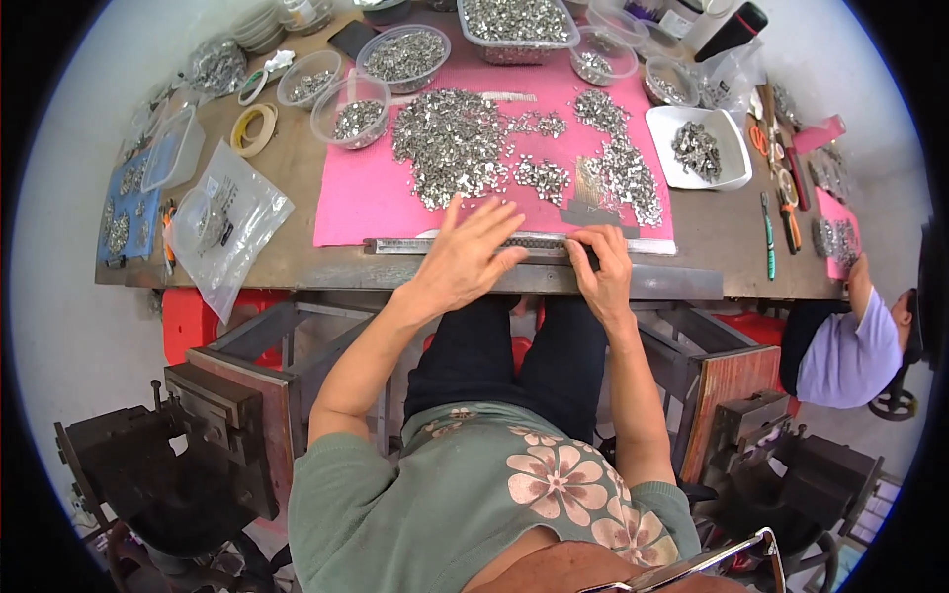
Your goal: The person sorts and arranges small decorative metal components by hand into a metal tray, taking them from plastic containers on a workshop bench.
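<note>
A long, narrow metal strip (395, 245) with a row of small dark slots lies along the front edge of the pink mat (346, 212). Above its middle my left hand (467, 255) is spread, fingers apart, with nothing in it. My right hand (603, 269) is closed at the strip's right part, thumb and fingers around a small dark piece mostly hidden by them. Just beyond that hand lie a flat grey plate (593, 214) and a bundle of thin brass-coloured pins (590, 178). A big heap of small silver metal parts (450, 143) spreads on the mat, with smaller piles (542, 178) beside it.
Bowls of metal parts (403, 57) and a white tray (698, 148) line the mat. Leftward are a tape roll (253, 130) and plastic bag (232, 222); rightward, pliers (789, 212) and a green-handled tool (768, 237). Another person (850, 346) sits at the far right.
</note>
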Available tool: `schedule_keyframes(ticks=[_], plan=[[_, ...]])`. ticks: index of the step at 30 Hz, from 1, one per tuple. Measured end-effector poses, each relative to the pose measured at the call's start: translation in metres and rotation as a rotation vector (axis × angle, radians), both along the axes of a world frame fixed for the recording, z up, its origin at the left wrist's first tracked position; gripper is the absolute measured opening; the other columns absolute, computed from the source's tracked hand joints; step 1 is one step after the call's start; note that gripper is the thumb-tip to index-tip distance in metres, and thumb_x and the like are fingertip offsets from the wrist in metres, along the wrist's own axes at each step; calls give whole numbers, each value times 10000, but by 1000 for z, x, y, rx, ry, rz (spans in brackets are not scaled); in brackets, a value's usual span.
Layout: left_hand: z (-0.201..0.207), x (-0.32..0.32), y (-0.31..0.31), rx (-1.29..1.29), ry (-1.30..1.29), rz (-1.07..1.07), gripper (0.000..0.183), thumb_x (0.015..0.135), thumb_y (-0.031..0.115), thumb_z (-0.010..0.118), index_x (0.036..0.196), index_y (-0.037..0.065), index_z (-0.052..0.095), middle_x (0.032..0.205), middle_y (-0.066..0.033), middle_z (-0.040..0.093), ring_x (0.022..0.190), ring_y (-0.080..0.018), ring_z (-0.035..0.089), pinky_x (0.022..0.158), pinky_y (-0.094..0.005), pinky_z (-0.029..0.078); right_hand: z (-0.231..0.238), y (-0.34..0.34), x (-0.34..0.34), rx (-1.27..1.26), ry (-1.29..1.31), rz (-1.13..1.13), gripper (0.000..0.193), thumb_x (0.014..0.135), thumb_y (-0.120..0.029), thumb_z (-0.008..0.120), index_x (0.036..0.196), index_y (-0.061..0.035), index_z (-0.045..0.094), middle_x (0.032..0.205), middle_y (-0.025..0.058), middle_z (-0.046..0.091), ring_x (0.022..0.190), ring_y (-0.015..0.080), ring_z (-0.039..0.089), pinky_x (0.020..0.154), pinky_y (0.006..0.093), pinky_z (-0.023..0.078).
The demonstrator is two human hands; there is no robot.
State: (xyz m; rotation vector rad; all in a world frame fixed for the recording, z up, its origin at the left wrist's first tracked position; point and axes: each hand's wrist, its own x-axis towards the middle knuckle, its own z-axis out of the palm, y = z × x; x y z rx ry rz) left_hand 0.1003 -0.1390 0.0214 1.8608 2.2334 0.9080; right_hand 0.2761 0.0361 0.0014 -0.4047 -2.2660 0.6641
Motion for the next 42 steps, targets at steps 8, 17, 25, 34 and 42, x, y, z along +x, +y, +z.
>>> schedule_keyframes(ticks=[8, 17, 25, 34, 42], plan=[[-4, -42, -13, 186, 5, 345, 90, 867, 157, 760, 944, 127, 726, 836, 13, 659, 844, -175, 598, 905, -389, 341, 19, 3, -56, 141, -99, 179, 98, 864, -61, 735, 955, -59, 699, 926, 86, 632, 908, 282, 599, 826, 399, 440], [-3, -45, 0, 154, 135, 266, 96, 870, 189, 766, 930, 136, 712, 853, 2, 621, 882, -205, 567, 942, -456, 332, 4, -5, -90, 195, -181, 127, 75, 855, -103, 738, 887, -60, 685, 879, 86, 585, 884, 289, 577, 820, 425, 429], [-9, -46, 7, 173, 231, 216, 73, 875, 135, 739, 924, 116, 688, 871, -11, 607, 913, -220, 569, 950, -492, 342, 6, -2, -87, 221, -190, 136, 80, 823, -52, 712, 868, -50, 645, 861, 90, 581, 866, 292, 577, 813, 421, 431], [-9, -10, -7, 299, -32, 37, 141, 827, 83, 741, 913, 67, 630, 875, -54, 596, 881, -249, 581, 877, -395, 403, 22, -19, -50, -71, -98, 322, 135, 826, -7, 708, 906, -34, 603, 910, 102, 580, 864, 301, 573, 789, 408, 441], [-11, -8, -5, 302, -17, 49, 142, 807, 83, 751, 901, 62, 647, 881, -60, 599, 887, -257, 586, 874, -403, 421, 8, -31, -48, 113, -102, 286, 180, 798, 22, 729, 935, -23, 621, 984, 116, 610, 907, 311, 584, 810, 410, 463]])
